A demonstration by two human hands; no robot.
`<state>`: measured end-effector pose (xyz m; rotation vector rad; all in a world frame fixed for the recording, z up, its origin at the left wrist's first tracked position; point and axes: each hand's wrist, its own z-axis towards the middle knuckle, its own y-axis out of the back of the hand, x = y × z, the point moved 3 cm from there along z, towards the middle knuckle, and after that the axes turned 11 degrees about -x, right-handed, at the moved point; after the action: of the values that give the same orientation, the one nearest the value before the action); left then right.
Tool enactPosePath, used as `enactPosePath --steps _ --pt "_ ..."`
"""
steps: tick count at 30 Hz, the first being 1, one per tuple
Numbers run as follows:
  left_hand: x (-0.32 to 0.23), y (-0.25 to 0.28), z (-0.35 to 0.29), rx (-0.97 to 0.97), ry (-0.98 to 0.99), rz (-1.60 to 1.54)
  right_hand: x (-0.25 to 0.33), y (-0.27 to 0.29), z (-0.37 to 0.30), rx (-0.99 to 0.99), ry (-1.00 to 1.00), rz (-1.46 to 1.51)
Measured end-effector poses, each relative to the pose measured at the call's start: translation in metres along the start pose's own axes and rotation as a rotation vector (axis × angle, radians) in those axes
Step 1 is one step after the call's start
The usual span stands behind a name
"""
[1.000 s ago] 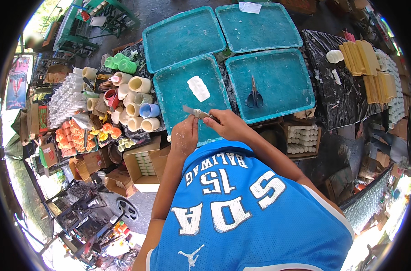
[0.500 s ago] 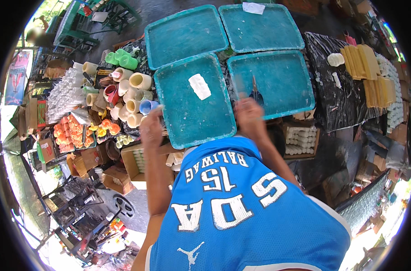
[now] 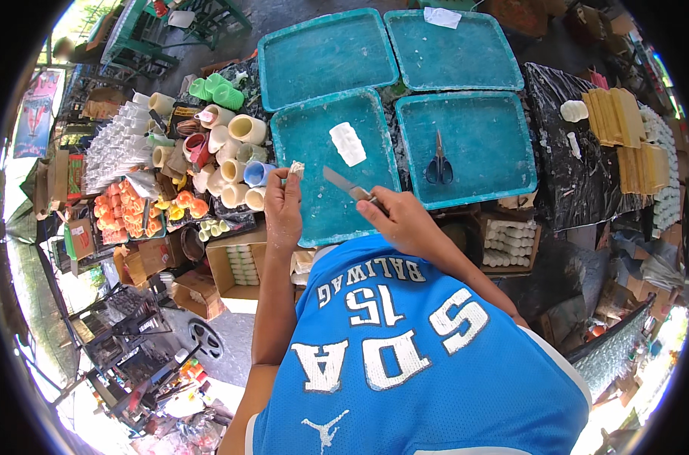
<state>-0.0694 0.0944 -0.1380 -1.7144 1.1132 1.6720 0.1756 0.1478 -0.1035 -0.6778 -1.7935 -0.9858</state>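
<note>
A knife (image 3: 344, 184) is gripped in my right hand (image 3: 399, 218), its blade angled up and left over the near left teal tray (image 3: 325, 208). Between the fingertips of my left hand (image 3: 286, 206) is a small, pale, rough-looking piece (image 3: 297, 168), held at the left rim of that tray. The blade tip and the piece are apart. A white, wavy-edged block (image 3: 348, 144) lies in the same tray, beyond both hands. In the tray to the right rest dark-handled scissors (image 3: 438, 168), not touched by either hand.
Two more teal trays (image 3: 325, 57) adjoin at the back, one bearing a white paper (image 3: 442, 17). Cream cups (image 3: 247, 129), a blue cup (image 3: 256, 174) and orange pieces (image 3: 121, 208) crowd the left. Yellow slabs (image 3: 617, 117) lie on black plastic (image 3: 553, 182) at right.
My right hand has moved left from beside the scissors, bringing the knife over the near left tray. The left hand has shifted slightly right, and the pale piece in it shows clearly now.
</note>
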Motion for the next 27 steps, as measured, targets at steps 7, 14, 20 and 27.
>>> enactPosePath --steps 7,14,20,27 --pt "0.002 -0.011 -0.007 -0.055 -0.029 0.007 0.021 -0.006 -0.004 0.068 0.04 -0.122" --pt "-0.019 -0.022 -0.022 -0.105 -0.126 0.306 0.029 -0.008 -0.001 0.054 -0.007 -0.245" --pt "-0.022 -0.022 -0.023 -0.11 -0.17 0.34 0.022 -0.008 -0.001 0.063 -0.053 -0.216" --pt "-0.027 -0.027 -0.031 -0.046 -0.357 0.564 0.015 -0.01 0.006 0.054 -0.094 -0.223"
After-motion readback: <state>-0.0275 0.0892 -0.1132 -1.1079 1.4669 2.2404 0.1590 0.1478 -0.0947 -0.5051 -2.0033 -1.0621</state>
